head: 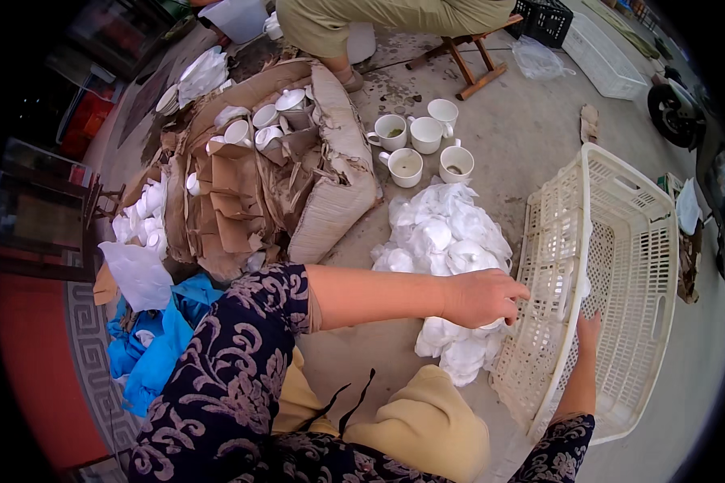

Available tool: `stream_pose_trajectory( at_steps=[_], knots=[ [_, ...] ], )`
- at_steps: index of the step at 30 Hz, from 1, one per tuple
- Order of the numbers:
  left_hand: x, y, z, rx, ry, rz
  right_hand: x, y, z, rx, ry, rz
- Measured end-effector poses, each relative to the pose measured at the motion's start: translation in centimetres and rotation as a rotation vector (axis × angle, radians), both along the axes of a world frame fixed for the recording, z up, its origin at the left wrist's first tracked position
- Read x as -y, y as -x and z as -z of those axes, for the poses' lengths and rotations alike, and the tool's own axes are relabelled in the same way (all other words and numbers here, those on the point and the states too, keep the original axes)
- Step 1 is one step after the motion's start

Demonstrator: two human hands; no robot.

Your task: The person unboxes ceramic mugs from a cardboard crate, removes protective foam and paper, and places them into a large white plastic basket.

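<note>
My left hand [488, 298] reaches across to the left wall of a white plastic mesh crate [625, 265], above a pile of white-wrapped items [441, 235]. Its fingers are bent, and whether they touch the crate or a bundle I cannot tell. My right hand [588, 333] is inside the crate near its left wall, fingers pointing away from me and partly blurred. Rounded shapes show through the thin wrapping of the pile. Beyond it stand several white mugs, among them one with greenish contents [390, 132] and one with pale liquid [405, 167].
A torn cardboard box [338, 211] holds white mugs and dividers at left. Blue cloth or plastic [157, 362] and white cups [148, 205] lie nearby. A person in khaki trousers [393, 15] sits on a wooden folding stool [471, 60] ahead. Another white crate [604, 60] stands behind; a motorbike wheel [673, 115] is right.
</note>
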State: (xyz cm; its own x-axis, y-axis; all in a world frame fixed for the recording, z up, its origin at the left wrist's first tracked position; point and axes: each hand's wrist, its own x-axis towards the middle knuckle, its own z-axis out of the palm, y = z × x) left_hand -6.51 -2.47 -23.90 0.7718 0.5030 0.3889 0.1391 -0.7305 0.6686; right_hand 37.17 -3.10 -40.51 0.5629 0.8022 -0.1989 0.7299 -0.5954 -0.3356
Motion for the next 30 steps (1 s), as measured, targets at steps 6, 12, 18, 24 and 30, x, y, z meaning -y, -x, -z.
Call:
stream_pose_trajectory(
  at_steps=[6, 12, 18, 24, 30],
  knots=[
    [-2.5, 21.6, -0.1, -0.185, -0.307, -0.513, -10.2, 15.6, -15.9, -0.167, -0.765, -0.312],
    [-1.9, 45.4, 1.3, 0.069, -0.152, -1.485, -10.7, 41.1, -22.0, -0.177, -0.836, -1.032],
    [3.8, 64.5, 5.3, -0.472, 0.131, -1.896, -9.4, 61.7, -19.7, -0.471, -0.555, -1.355],
    [3.3, 70.6, 6.3, -0.947, 0.239, -1.543, -12.3, 81.0, -17.3, -0.527, -0.465, -1.468],
    [0.6, 74.0, 6.2, -1.179, 0.347, -1.214, -18.5, 93.7, -12.7, -0.323, -0.385, -1.39]
  ],
)
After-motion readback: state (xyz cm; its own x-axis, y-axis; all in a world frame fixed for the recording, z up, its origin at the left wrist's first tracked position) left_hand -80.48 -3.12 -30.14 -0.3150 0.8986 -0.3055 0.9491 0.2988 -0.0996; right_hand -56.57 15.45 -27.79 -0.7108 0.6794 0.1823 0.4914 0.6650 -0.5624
